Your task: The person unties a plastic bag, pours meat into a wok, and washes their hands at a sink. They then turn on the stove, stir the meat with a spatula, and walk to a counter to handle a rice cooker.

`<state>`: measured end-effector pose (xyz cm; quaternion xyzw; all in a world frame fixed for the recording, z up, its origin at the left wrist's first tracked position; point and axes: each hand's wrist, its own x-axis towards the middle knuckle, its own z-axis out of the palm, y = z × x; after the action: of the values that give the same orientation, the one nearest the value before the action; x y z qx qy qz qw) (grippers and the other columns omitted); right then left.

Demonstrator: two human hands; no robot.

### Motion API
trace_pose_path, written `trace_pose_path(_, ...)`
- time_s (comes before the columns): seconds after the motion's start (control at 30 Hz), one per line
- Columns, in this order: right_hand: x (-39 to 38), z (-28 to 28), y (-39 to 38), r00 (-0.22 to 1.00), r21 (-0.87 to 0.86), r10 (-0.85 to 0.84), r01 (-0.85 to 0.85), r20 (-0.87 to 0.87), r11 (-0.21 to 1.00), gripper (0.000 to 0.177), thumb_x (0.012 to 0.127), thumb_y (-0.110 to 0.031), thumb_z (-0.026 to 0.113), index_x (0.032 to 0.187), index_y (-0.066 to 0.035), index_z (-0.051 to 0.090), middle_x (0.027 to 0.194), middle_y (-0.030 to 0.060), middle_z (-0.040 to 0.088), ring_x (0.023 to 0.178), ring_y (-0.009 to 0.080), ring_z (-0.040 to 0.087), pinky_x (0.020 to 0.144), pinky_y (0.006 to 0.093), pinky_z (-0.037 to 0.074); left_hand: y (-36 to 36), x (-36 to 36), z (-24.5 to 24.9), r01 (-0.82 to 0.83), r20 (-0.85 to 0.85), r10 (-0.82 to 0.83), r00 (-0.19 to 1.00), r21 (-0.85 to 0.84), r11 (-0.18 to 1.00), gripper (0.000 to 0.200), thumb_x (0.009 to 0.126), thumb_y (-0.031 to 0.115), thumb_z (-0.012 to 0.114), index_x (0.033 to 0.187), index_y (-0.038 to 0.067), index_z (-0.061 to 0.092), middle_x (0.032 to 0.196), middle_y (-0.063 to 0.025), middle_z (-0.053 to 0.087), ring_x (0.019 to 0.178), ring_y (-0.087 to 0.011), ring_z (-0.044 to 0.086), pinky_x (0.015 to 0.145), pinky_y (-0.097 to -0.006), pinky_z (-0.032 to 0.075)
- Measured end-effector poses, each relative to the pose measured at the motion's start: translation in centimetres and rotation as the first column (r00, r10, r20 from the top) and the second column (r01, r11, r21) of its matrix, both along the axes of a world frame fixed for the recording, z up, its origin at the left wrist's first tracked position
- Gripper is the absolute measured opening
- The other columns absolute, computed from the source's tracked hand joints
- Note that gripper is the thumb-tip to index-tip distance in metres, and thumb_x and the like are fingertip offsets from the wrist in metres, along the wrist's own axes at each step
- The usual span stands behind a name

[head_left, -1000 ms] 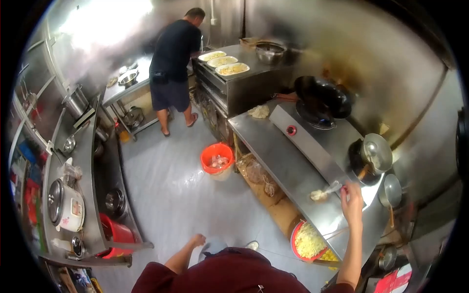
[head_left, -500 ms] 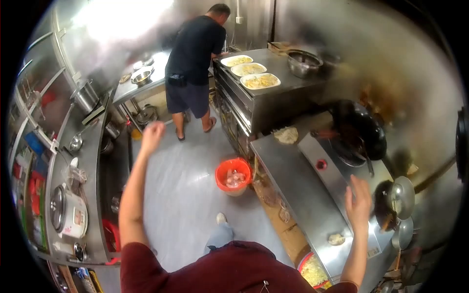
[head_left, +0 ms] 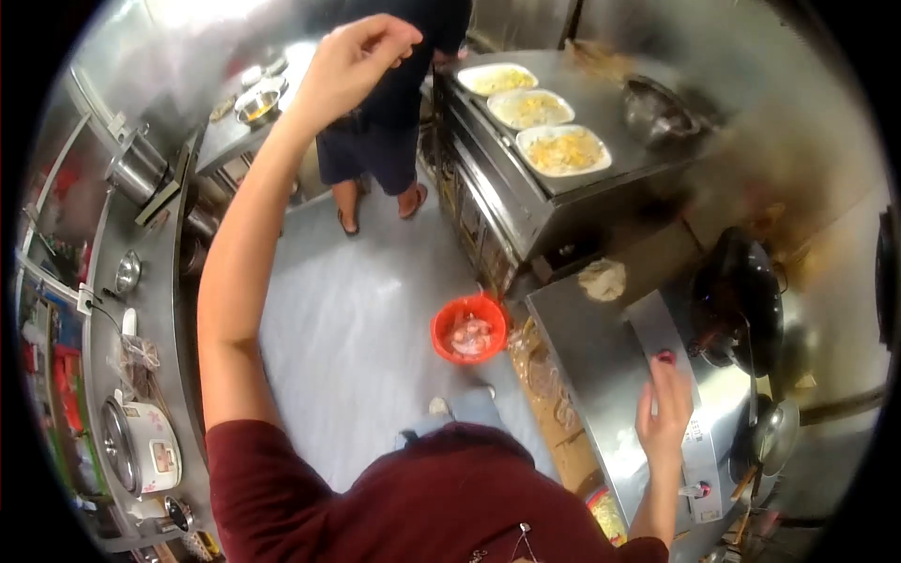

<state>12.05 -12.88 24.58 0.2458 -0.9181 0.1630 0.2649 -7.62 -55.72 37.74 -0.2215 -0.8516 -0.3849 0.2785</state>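
Basically, left hand (head_left: 349,68) is hanging raised in front of the co-worker (head_left: 385,141), fingers loosely curled; can't tell whether it's holding anything. Right hand (head_left: 664,415), clearly the nearer, is hovering by the panel (head_left: 696,469), thumb apart from fingers, nothing showing in the grip. Far knob (head_left: 665,357) is lying straight ahead at its fingertips; can't tell whether they're touching. Knob is looking small, round, reddish, partly covered. Panel's long axis is running near to far, leaning left at the far end. Wok (head_left: 746,281) is sitting further right.
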Motion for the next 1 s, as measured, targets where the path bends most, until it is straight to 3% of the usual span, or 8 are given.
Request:
trace_pose_path(0.17, -4.5, -1.0, -1.5, 0.998, -0.029, 0.054, -0.053, 0.034, 0.998, 0.031, 0.07, 0.005, 0.056, 0.1, 0.004, 0.054, 0.091, 0.0157, 0.055, 0.077, 0.0304, 0.053, 0.066, 0.0359, 0.044, -1.0, -2.3, -1.9, 0.008, 0.089, -0.013, 0.996, 0.065, 0.998, 0.022, 0.088, 0.02, 0.048, 0.096, 0.002, 0.059, 0.081, -0.0009, 0.056, 0.076, -0.0065, 0.051, 0.071, -0.0204, 0.042)
trace_pose_path(0.33, -7.6, -3.9, -3.4, 0.987, -0.077, 0.085, -0.075, 0.135, 0.994, 0.029, 0.07, 0.005, 0.056, 0.099, 0.005, 0.055, 0.09, 0.0155, 0.055, 0.076, 0.0299, 0.053, 0.066, 0.0358, 0.045, -1.1, -7.5, -10.9, -0.069, 0.192, 0.022, 0.981, 0.244, 0.967, 0.022, 0.087, 0.021, 0.049, 0.098, 0.004, 0.058, 0.081, -0.001, 0.056, 0.073, -0.0071, 0.051, 0.064, -0.0202, 0.042)
trace_pose_path(0.47, -9.3, -5.9, -5.5, 0.967, -0.106, 0.052, -0.026, 0.249, 0.994, 0.028, 0.07, 0.005, 0.056, 0.098, 0.006, 0.055, 0.089, 0.0155, 0.055, 0.076, 0.0299, 0.053, 0.065, 0.036, 0.045, -0.3, -14.9, -25.9, -0.188, 0.575, -0.107, 0.811, 0.43, 0.883, 0.025, 0.081, 0.016, 0.05, 0.099, -0.001, 0.056, 0.078, -0.0044, 0.059, 0.065, -0.011, 0.054, 0.059, -0.023, 0.044)
trace_pose_path(0.53, -9.9, -6.9, -6.8, 0.951, -0.097, -0.004, 0.036, 0.31, 0.995, 0.028, 0.07, 0.005, 0.056, 0.098, 0.006, 0.054, 0.088, 0.0158, 0.055, 0.075, 0.0301, 0.053, 0.065, 0.036, 0.045, 1.4, -17.5, -29.9, -0.358, 0.757, -0.171, 0.63, 0.479, 0.802, 0.028, 0.08, 0.016, 0.049, 0.102, -0.001, 0.055, 0.077, -0.0046, 0.059, 0.062, -0.0116, 0.053, 0.056, -0.0241, 0.043)
trace_pose_path(0.63, -10.3, -8.3, -9.6, 0.904, -0.077, -0.111, 0.156, 0.414, 0.985, 0.028, 0.072, 0.007, 0.053, 0.1, 0.005, 0.054, 0.09, 0.0173, 0.055, 0.081, 0.0304, 0.052, 0.07, 0.0352, 0.043, 2.2, -22.8, -35.0, -0.377, 0.855, -0.177, 0.488, 0.389, 0.84, 0.031, 0.08, 0.021, 0.051, 0.108, 0.008, 0.052, 0.088, -0.0018, 0.057, 0.074, -0.0098, 0.054, 0.06, -0.023, 0.043)
trace_pose_path(0.7, -11.1, -9.4, -12.4, 0.87, -0.049, -0.172, 0.218, 0.462, 0.975, 0.029, 0.071, 0.006, 0.055, 0.1, 0.005, 0.054, 0.089, 0.0165, 0.055, 0.078, 0.0305, 0.053, 0.068, 0.0357, 0.044, 3.1, -27.1, -38.9, -0.377, 0.848, -0.106, 0.52, 0.339, 0.862, 0.037, 0.08, 0.016, 0.049, 0.116, 0.008, 0.049, 0.092, -0.0006, 0.056, 0.077, -0.0118, 0.053, 0.063, -0.0255, 0.043)
trace_pose_path(0.8, -12.5, -11.7, -17.5, 0.812, -0.036, -0.223, 0.286, 0.539, 0.957, 0.028, 0.072, 0.003, 0.056, 0.1, 0.004, 0.054, 0.089, 0.0157, 0.055, 0.078, 0.0302, 0.053, 0.067, 0.0358, 0.045, 4.7, -29.6, -39.7, -0.271, 0.779, -0.251, 0.574, 0.47, 0.84, 0.041, 0.08, 0.009, 0.046, 0.121, 0.005, 0.044, 0.119, -0.009, 0.049, 0.103, -0.016, 0.048, 0.087, -0.0269, 0.035)
trace_pose_path(1.0, -14.4, -14.9, -25.3, 0.711, -0.067, -0.199, 0.328, 0.674, 0.942, 0.026, 0.073, 0.001, 0.056, 0.099, 0.003, 0.054, 0.087, 0.0144, 0.054, 0.078, 0.0294, 0.053, 0.066, 0.0361, 0.045, -2.4, -26.5, -42.1, -0.399, 0.704, -0.453, 0.547, 0.695, 0.598, 0.03, 0.081, 0.019, 0.051, 0.107, 0.005, 0.052, 0.093, -0.0035, 0.058, 0.083, -0.0124, 0.054, 0.073, -0.0238, 0.041)
